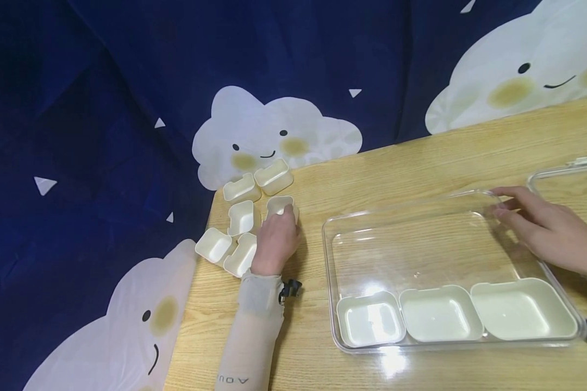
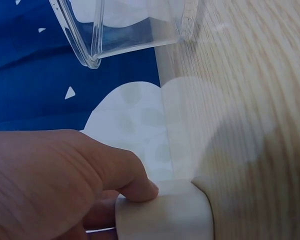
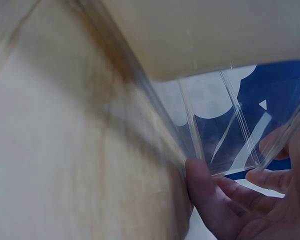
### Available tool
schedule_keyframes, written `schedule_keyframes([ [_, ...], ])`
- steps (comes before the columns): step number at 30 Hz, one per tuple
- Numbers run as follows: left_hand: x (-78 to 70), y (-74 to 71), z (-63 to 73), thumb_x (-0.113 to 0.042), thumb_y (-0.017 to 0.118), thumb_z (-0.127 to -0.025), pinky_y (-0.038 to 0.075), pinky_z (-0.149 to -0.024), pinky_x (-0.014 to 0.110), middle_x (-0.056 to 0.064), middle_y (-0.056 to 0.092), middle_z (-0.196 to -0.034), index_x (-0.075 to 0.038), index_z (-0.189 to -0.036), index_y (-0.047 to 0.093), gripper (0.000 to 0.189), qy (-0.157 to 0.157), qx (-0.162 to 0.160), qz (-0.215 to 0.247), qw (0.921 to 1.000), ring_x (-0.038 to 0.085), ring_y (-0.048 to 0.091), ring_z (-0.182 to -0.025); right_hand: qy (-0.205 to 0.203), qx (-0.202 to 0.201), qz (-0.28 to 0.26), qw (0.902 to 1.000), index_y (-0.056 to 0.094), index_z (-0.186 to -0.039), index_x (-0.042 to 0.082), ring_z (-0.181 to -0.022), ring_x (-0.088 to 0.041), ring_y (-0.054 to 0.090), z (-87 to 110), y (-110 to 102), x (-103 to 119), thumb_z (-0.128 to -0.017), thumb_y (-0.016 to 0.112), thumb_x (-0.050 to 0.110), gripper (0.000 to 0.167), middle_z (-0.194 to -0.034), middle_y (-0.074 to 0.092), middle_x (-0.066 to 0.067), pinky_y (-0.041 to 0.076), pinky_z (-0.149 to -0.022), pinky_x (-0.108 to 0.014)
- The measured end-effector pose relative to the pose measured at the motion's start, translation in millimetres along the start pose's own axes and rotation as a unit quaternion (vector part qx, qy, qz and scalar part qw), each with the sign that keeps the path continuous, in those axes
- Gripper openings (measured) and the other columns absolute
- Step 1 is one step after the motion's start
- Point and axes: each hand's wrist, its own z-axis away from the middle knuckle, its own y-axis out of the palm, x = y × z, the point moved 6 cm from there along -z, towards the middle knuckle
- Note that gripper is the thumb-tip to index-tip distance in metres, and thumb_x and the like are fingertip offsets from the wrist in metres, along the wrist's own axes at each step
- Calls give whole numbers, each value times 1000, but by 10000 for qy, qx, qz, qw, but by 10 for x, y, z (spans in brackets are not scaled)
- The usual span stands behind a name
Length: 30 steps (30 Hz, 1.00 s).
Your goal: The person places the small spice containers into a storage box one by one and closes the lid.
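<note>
Left hand: I have the left hand [image 1: 276, 241] pinching a small cup [image 2: 165, 217], thumb against its wall, other fingers partly hidden.
Right hand: I have the right hand [image 1: 550, 228] gripping the clear box [image 1: 420, 250] at its far right corner.
Held cup: just left of the clear box, near its far left corner; long axis, can't tell, fingers cover it.
Key relation: clear box lies right of the left hand, long axis running left-right; left hand nearer the cup, right hand across the box.
Left pose: forearm in a pale sleeve [image 1: 254, 336], reaching forward left of the box, knuckles up.
Right pose: comes in from right of the box, fingers bent over its rim.
Box row: three cups [image 1: 440, 315] side by side along the box's near wall.
Loose cups: five cups [image 1: 241, 218] left of the box, upright on the table [image 1: 396, 179].
Backdrop: blue cloud curtain [image 1: 127, 81] beyond the box.
</note>
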Motion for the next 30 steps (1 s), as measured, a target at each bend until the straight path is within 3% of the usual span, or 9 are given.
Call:
schedule_keyframes([
  [6,-16,-6,9,-6,63,-89,55,-68,56,21,70,-79,-3,-103,59,15,13,77,61,10000,46,69,-75,9,31,32,10000,41,-154,12,-81,12,53,-4,-1,1,-110,46,34,49,-130,63,-32,43,-64,-22],
  [18,-84,-56,13,-7,64,-91,54,-61,53,20,70,-80,-5,-113,59,23,46,97,122,9999,43,69,-74,19,25,51,10000,40,-154,11,-90,-27,69,-8,1,5,-110,46,33,50,-130,63,-34,44,-66,-28],
  [20,-107,-74,17,-7,64,-91,53,-59,52,19,70,-79,-5,-115,59,25,103,48,103,9999,41,69,-72,17,5,56,10000,41,-154,11,-90,-22,68,-7,-3,1,-110,46,33,49,-129,63,-34,44,-66,-26],
  [25,-161,-121,32,-8,64,-92,54,-57,51,19,69,-79,-6,-123,59,31,160,-49,83,9998,40,69,-72,25,34,48,10000,41,-154,14,-81,7,57,4,-4,-9,-110,46,34,49,-130,62,-33,43,-63,-21],
  [27,-183,-145,43,-8,64,-92,54,-56,51,20,69,-79,-7,-124,59,32,175,-117,73,9998,42,70,-73,24,56,43,10000,40,-155,13,-80,6,59,5,1,-7,-110,45,34,50,-131,62,-34,43,-63,-23],
  [30,-220,-185,60,-8,63,-92,54,-54,52,21,70,-78,-7,-123,60,31,235,-269,22,9994,43,71,-74,16,61,68,10000,39,-155,12,-85,-12,67,-2,6,0,-110,45,34,50,-131,61,-34,45,-64,-27],
])
